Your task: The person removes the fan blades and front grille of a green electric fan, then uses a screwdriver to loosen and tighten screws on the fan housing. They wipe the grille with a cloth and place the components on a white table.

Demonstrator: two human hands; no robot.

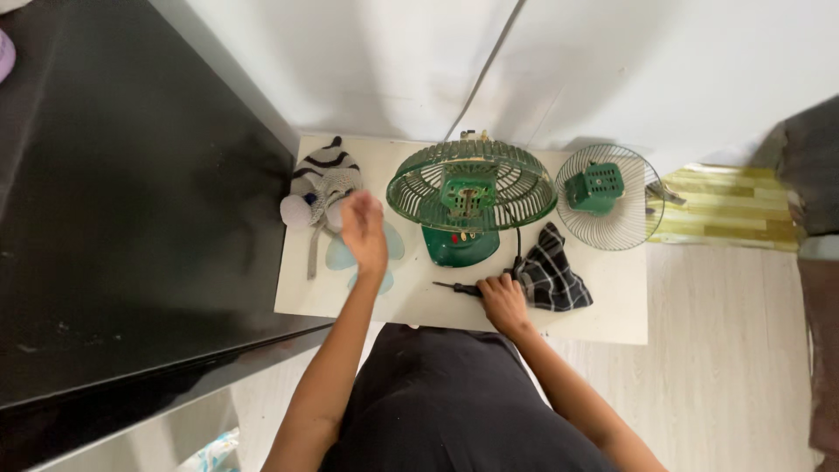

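- The right hand [504, 300] is laid on the white board [612, 306], close to the person's body.
- Its fingers are curled shut around the handle of a black screwdriver [456, 287]. The thin tip is pointed to the left.
- A black and white checked cloth [551, 278] is seen just beside that hand, on its right.
- The left hand [364, 229] is held up over the clear blue fan blade [389, 245], which is laid flat on the board. The fingers are spread loosely and nothing is held in them. It cannot be told if the blade is touched.
- A striped grey cloth [325, 179] is bunched up in the far left corner.
- The green fan [470, 197] is stood in the middle of the board, with its back grille faced up.
- A round wire grille [625, 223] with a green box on it is placed to the right, well apart from both hands.
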